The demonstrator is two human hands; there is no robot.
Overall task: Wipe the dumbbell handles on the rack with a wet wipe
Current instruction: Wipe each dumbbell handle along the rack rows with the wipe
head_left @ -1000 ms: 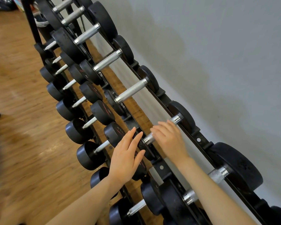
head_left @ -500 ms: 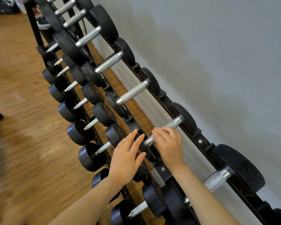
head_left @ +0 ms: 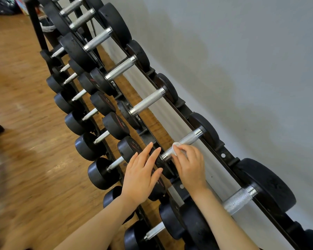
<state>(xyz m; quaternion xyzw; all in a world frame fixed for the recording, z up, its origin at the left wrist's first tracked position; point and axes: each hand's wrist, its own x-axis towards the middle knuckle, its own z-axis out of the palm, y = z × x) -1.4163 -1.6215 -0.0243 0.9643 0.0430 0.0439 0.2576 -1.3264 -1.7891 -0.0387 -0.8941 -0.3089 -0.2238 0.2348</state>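
Dumbbell handle (head_left: 190, 138), knurled chrome, top tier of rack (head_left: 224, 150), sits ~4 o'clock of frame centre, running 8-to-2 o'clock btwn two black heads. Wet wipe (head_left: 176, 147), small white wad, pressed on handle's lower (8 o'clock) end. R hand (head_left: 188, 163) on it: fingers curled over wad and bar, pinching wipe to the metal; thumb not visible. L hand (head_left: 141, 174) just at 9 o'clock of R hand, fingers straight and slightly spread, tips resting on near black head (head_left: 163, 165) of same dumbbell; holds nothing. Both forearms bare, entering from 6 o'clock. Next handle (head_left: 238, 200) along top tier at 4 o'clock of R hand, partly behind R forearm. More chrome handles up the tier toward 11 o'clock, e.g. one (head_left: 146, 101) well apart from hands. Lower tier of smaller dumbbells (head_left: 96, 172) at 9 o'clock of L hand. Grey wall (head_left: 242, 69) behind rack, 1–3 o'clock; wood floor (head_left: 25, 141) at 9 o'clock, blurred at edge.
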